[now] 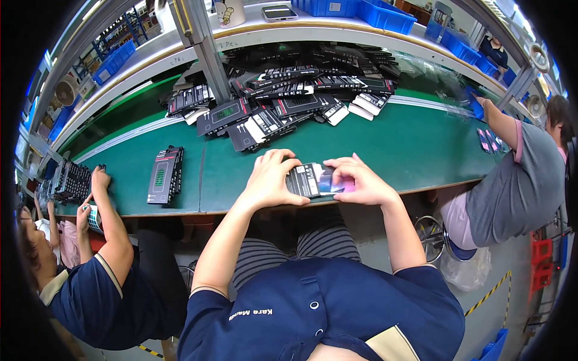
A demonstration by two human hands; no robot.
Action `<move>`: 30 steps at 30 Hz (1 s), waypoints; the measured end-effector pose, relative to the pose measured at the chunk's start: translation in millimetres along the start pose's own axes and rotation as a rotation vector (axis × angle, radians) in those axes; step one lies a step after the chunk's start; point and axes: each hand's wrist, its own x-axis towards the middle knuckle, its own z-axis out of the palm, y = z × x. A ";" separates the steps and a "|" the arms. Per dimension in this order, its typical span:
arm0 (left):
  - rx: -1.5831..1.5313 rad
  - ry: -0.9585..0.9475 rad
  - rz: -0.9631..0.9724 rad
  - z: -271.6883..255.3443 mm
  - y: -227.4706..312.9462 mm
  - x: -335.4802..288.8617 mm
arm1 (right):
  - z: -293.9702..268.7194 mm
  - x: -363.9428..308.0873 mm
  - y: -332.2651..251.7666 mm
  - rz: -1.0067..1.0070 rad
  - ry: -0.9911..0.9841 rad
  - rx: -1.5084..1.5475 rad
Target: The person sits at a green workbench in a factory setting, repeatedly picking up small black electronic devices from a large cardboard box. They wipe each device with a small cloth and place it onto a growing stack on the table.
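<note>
At the front edge of the green table, my left hand [270, 180] is closed around a flat black carton [299, 180] with white print. The carton lies level, its right end turned to my other hand. My right hand [361, 182] pinches a flat, shiny pink-and-blue packet [330, 180] at that end. Whether the packet is partly inside the carton cannot be made out. Beyond my hands lies a large loose heap of similar black cartons [295, 105], some with white end flaps sticking out.
A short stack of black cartons [164, 174] stands on the green table [241, 171] to my left. A co-worker [90, 289] at the far left handles more cartons [72, 180]. On the right sits another person [512, 180]. A metal post [208, 60] rises behind the heap, beside a shelf with blue bins [385, 15].
</note>
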 end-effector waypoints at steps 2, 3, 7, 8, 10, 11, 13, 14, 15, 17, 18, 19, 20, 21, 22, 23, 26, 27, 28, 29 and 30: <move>0.033 0.001 0.109 6.8 1.6 0.3 | 13.2 4.7 -6.5 -0.014 -0.055 0.065; 0.063 0.028 0.119 9.3 5.0 -0.1 | 27.6 7.9 -13.0 -0.051 0.032 0.246; -0.322 -0.069 -0.156 -15.6 30.5 4.6 | 42.8 13.7 -42.7 -0.213 0.339 0.619; -0.306 0.187 -0.080 -8.9 32.8 2.2 | 37.7 19.5 -52.0 -0.221 0.427 0.716; -0.382 0.536 -0.054 -5.0 43.0 5.2 | 31.5 31.0 -61.8 -0.224 0.606 0.912; -0.478 0.598 -0.042 2.3 40.4 6.7 | 30.9 37.3 -64.4 -0.123 0.416 1.189; -0.521 0.684 -0.027 19.9 37.9 4.6 | 39.8 49.6 -62.2 -0.025 0.332 1.444; -0.495 0.700 -0.015 21.6 36.9 4.7 | 41.7 53.9 -72.2 -0.046 0.444 1.494; -0.729 0.708 0.009 22.5 36.7 6.8 | 49.1 58.6 -76.8 -0.124 0.547 1.309; -1.185 0.718 0.051 14.4 42.3 11.8 | 60.1 60.8 -79.3 -0.342 0.788 0.614; -1.434 0.645 -0.076 0.2 49.2 11.0 | 65.4 61.7 -73.2 -0.423 0.859 0.391; -1.431 0.657 -0.048 -0.2 49.1 10.4 | 71.9 63.0 -73.9 -0.415 0.892 0.421; -1.427 0.668 -0.020 0.0 49.6 9.5 | 77.4 63.7 -75.2 -0.407 0.926 0.451; -1.419 0.691 0.004 1.6 53.0 9.5 | 77.2 62.5 -72.7 -0.368 0.888 0.577; -1.411 0.711 0.023 3.0 56.3 9.0 | 76.3 61.0 -74.2 -0.324 0.848 0.705; -1.424 0.720 -0.014 0.4 57.8 8.4 | 74.6 57.9 -84.7 -0.276 0.780 0.940; -1.283 0.759 -0.065 0.1 56.0 13.0 | 77.7 63.8 -81.1 -0.355 0.833 1.084; -1.333 0.775 -0.011 -0.4 57.1 15.3 | 75.7 63.5 -81.3 -0.336 0.839 1.113; -1.324 0.782 0.004 0.5 54.5 15.5 | 74.3 63.9 -79.8 -0.332 0.819 1.119; -1.314 0.789 0.019 3.4 50.3 15.0 | 72.8 63.4 -77.8 -0.328 0.797 1.125; -1.303 0.796 0.033 6.5 45.6 14.5 | 72.4 64.3 -76.3 -0.324 0.775 1.131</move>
